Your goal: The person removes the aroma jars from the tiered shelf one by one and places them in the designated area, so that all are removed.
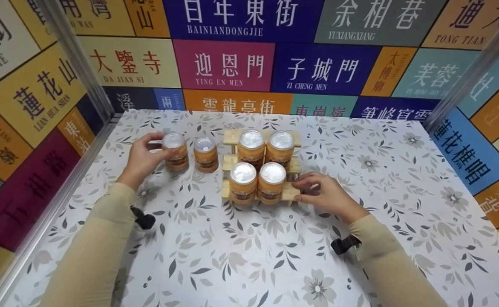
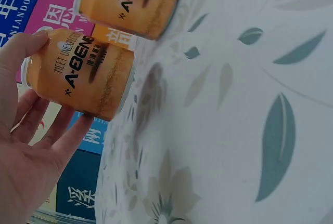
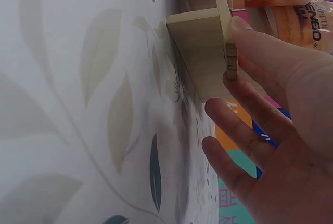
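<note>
My left hand (image 1: 143, 157) holds an orange can (image 1: 177, 155) with a clear lid between thumb and fingers, at the left of the table. In the left wrist view the thumb lies near the lid of that can (image 2: 78, 73), fingers on its far side. Just right of it stands a second orange can (image 1: 206, 157). A stepped wooden rack (image 1: 291, 194) holds several similar cans with shiny silvery tops, in two rows. With thumb and forefinger, my right hand (image 1: 328, 195) pinches the right end of its front shelf (image 3: 230, 52); the other fingers are spread.
A white cloth with a leaf and flower print (image 1: 232, 264) covers the table. Colourful panels with Chinese lettering (image 1: 223, 66) stand behind it and at both sides. Metal posts (image 1: 76, 64) rise at the back corners.
</note>
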Action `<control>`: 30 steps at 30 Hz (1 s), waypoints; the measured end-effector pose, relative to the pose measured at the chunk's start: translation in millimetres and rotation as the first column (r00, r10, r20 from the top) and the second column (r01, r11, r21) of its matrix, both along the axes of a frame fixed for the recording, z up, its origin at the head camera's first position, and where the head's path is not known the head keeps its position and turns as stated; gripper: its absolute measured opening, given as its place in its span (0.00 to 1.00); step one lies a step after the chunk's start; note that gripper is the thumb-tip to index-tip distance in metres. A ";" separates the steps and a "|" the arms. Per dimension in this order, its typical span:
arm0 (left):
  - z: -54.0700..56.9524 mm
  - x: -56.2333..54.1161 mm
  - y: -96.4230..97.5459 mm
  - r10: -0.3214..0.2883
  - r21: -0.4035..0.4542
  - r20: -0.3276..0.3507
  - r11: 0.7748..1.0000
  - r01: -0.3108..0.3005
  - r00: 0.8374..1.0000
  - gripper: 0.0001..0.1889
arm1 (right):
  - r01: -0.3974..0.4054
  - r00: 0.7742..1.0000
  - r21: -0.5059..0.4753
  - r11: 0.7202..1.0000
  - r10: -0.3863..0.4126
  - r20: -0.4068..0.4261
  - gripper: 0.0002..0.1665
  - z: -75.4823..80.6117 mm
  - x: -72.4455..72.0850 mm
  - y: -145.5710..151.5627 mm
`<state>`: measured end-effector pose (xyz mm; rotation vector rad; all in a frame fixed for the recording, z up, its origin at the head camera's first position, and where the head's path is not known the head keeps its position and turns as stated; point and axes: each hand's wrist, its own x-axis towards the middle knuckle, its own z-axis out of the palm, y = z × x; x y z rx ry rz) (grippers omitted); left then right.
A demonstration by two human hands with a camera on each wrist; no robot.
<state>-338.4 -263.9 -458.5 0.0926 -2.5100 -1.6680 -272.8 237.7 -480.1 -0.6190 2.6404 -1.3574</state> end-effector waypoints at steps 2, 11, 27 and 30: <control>-3.4 -0.6 -0.6 -0.024 0.007 0.007 1.000 0.024 1.000 0.33 | 0.002 1.000 -0.005 1.000 -0.002 0.000 0.20 -0.7 -0.8 0.4; -10.9 -2.6 -1.0 -0.082 0.027 0.057 0.996 0.080 0.995 0.38 | 0.003 1.000 -0.013 1.000 -0.003 -0.002 0.21 0.3 -0.6 0.1; -17.1 -3.1 -2.6 -0.155 0.112 0.055 0.983 0.148 0.986 0.39 | -0.006 1.000 -0.009 1.000 0.006 -0.009 0.20 -0.2 0.6 -1.4; -17.1 -3.0 -1.9 -0.178 0.134 0.062 0.977 0.168 0.982 0.38 | -0.003 1.000 -0.009 1.000 0.003 -0.005 0.20 -0.5 0.4 -0.9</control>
